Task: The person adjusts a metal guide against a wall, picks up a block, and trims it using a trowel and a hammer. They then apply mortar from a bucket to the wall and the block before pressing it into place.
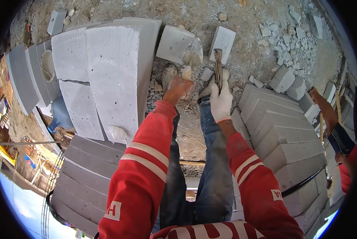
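My left hand (178, 88), bare, is closed with a small whitish chunk (186, 72) showing at its fingertips, above the rubble by my shoe. In a white knit glove, my right hand (221, 97) is wrapped round a rusty metal tool (218, 63) with long narrow bars; its exact kind I cannot tell. The tool's far end overlaps a small light-grey block (225, 39) on the ground. Left of that lies a larger cut block (176, 44) with a rough, broken corner.
Large grey blocks (110, 67) stand at left, a white item (117, 134) on their lower edge. More blocks are stacked at lower left (83, 175) and right (282, 123). Broken pieces (284, 46) litter the ground. Another person's arm (325, 109) reaches in at far right.
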`<act>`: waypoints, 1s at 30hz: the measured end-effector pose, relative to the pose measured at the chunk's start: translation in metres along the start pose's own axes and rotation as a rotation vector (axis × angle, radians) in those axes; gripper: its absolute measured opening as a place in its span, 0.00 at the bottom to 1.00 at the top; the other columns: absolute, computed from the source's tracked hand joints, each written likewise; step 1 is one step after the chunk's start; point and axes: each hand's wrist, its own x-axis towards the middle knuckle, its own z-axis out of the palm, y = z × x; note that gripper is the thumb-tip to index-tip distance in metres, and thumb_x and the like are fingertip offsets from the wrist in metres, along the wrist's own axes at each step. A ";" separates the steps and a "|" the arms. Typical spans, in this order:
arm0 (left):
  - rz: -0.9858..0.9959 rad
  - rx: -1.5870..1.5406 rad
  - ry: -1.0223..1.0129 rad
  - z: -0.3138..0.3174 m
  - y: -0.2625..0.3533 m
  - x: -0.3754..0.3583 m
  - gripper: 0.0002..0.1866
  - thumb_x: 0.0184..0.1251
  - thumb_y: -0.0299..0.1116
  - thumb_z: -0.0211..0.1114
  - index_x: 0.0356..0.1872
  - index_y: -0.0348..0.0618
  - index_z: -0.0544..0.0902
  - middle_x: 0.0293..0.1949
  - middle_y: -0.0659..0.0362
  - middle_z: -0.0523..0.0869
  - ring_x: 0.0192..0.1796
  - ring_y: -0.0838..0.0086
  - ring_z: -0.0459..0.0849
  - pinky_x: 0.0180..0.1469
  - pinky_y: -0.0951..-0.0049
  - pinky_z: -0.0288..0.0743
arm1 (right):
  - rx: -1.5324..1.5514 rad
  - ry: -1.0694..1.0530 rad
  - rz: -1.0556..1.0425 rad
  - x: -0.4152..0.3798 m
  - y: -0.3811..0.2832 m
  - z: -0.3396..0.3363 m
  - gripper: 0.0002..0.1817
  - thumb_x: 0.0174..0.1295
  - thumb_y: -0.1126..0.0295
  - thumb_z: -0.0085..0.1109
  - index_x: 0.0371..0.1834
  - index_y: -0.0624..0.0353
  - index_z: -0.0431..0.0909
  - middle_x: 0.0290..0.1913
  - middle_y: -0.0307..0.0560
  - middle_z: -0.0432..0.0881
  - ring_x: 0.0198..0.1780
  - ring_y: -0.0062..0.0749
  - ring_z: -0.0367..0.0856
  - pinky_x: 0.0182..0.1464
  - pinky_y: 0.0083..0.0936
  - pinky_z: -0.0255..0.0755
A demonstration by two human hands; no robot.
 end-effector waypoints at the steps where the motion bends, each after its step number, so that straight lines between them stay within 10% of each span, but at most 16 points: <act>1: -0.013 -0.047 -0.021 -0.002 -0.002 -0.001 0.11 0.61 0.31 0.70 0.33 0.34 0.79 0.26 0.60 0.77 0.23 0.76 0.76 0.22 0.70 0.72 | 0.160 0.039 0.054 -0.002 0.002 0.002 0.18 0.74 0.63 0.56 0.56 0.68 0.71 0.32 0.69 0.83 0.38 0.66 0.84 0.38 0.46 0.77; 4: -0.034 -0.070 -0.092 0.006 0.007 -0.005 0.11 0.60 0.31 0.70 0.32 0.33 0.79 0.26 0.60 0.77 0.23 0.74 0.75 0.23 0.68 0.70 | -0.345 -0.225 -0.134 0.007 0.016 0.002 0.17 0.74 0.63 0.54 0.57 0.65 0.73 0.33 0.67 0.83 0.39 0.65 0.84 0.38 0.43 0.76; 9: 0.129 0.202 0.081 0.001 -0.031 0.023 0.13 0.57 0.32 0.68 0.36 0.28 0.82 0.23 0.52 0.83 0.21 0.68 0.82 0.24 0.65 0.75 | 0.224 -0.008 0.092 -0.003 -0.007 0.000 0.18 0.73 0.60 0.55 0.54 0.64 0.75 0.34 0.70 0.83 0.40 0.67 0.83 0.39 0.50 0.75; 13: 0.075 0.063 -0.120 0.004 0.001 0.003 0.16 0.55 0.32 0.68 0.38 0.27 0.82 0.25 0.50 0.85 0.23 0.66 0.84 0.28 0.63 0.77 | -0.204 -0.134 -0.200 0.005 0.016 0.013 0.16 0.73 0.62 0.56 0.51 0.66 0.75 0.29 0.66 0.81 0.34 0.61 0.84 0.36 0.44 0.76; 17: 0.044 0.203 0.028 0.000 0.000 0.007 0.17 0.54 0.32 0.67 0.40 0.27 0.81 0.26 0.49 0.85 0.24 0.65 0.84 0.31 0.62 0.79 | 0.204 0.042 0.056 -0.005 -0.012 0.015 0.17 0.72 0.60 0.58 0.51 0.64 0.76 0.34 0.69 0.83 0.41 0.67 0.82 0.39 0.49 0.76; 22: 0.067 0.193 -0.040 0.009 0.000 0.005 0.14 0.57 0.34 0.69 0.32 0.30 0.81 0.23 0.55 0.81 0.21 0.69 0.80 0.24 0.65 0.72 | -0.199 -0.102 -0.142 0.004 0.017 0.029 0.16 0.73 0.59 0.56 0.49 0.63 0.75 0.32 0.66 0.83 0.37 0.65 0.84 0.37 0.47 0.76; 26: 0.166 0.407 0.090 0.004 0.003 -0.006 0.21 0.53 0.34 0.67 0.44 0.26 0.81 0.29 0.46 0.86 0.30 0.59 0.87 0.35 0.60 0.80 | 0.122 0.068 0.092 -0.004 -0.006 0.019 0.16 0.73 0.59 0.56 0.47 0.64 0.77 0.34 0.68 0.84 0.42 0.67 0.83 0.40 0.49 0.77; 30: 0.162 0.384 0.053 0.006 0.007 -0.011 0.25 0.52 0.38 0.69 0.48 0.29 0.81 0.32 0.42 0.87 0.33 0.54 0.88 0.38 0.59 0.81 | -0.296 -0.162 -0.047 -0.002 0.022 0.022 0.16 0.73 0.60 0.56 0.49 0.64 0.77 0.32 0.64 0.83 0.37 0.60 0.85 0.39 0.43 0.78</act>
